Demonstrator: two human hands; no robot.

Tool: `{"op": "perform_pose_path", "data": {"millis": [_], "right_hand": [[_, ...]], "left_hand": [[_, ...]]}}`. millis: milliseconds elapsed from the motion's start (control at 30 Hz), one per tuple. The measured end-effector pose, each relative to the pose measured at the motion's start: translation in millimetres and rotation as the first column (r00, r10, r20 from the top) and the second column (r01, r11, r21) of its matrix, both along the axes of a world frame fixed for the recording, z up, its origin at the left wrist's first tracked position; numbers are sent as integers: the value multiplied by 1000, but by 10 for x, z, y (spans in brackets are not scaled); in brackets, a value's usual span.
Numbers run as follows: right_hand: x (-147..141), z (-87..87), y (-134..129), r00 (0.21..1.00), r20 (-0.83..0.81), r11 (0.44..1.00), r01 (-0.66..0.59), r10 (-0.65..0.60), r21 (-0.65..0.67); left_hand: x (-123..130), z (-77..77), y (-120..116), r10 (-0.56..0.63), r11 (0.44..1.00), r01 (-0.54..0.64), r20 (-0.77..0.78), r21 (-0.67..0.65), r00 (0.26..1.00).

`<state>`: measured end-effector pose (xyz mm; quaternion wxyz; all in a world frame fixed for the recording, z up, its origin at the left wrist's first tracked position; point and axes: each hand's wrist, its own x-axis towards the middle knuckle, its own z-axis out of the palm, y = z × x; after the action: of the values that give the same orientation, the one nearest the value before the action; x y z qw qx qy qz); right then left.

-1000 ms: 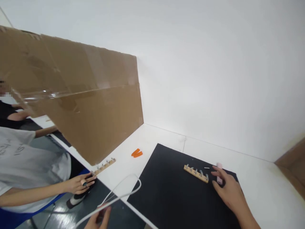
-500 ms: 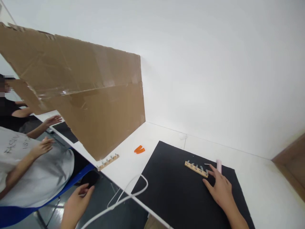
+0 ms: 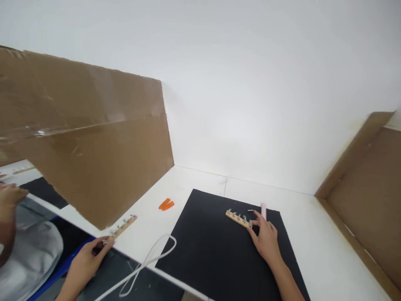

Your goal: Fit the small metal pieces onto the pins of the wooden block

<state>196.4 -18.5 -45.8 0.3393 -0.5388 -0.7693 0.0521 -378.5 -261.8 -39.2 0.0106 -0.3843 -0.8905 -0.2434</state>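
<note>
My right hand rests on a black mat, its fingers spread and its fingertips at the right end of a wooden bar set with several metal screws or hooks. A pink stick lies just beyond those fingers, with a thin pale pin near it. My left hand comes up from below the white table's front edge. Its fingertips reach the near end of a second screw-set wooden strip, and it seems to hold nothing.
A large taped cardboard sheet stands at the table's left. An orange piece lies on the white table. A white cable loops over the front edge. Another cardboard sheet stands right. A co-worker's hand and grey shirt show left.
The view has swung, bringing more of the right cardboard sheet into sight and pushing the co-worker left. My left hand has risen to the strip. My right hand has shifted onto the bar's end.
</note>
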Motion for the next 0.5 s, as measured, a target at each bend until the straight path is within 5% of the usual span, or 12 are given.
{"op": "perform_pose_path", "data": {"millis": [200,333,500], "right_hand": [[17,9,-47,998,-58,1000,-9,10,12],[82,74,-106,992,-129,999,0,5,40],[186,182,-293,958,-284,998,56,-41,43]], "left_hand": [[80,94,144,-102,995,103,22,-21,995],[373,264,462,-259,962,254,42,95,965],[1308,610,1277,-642,765,624,115,163,758]]}}
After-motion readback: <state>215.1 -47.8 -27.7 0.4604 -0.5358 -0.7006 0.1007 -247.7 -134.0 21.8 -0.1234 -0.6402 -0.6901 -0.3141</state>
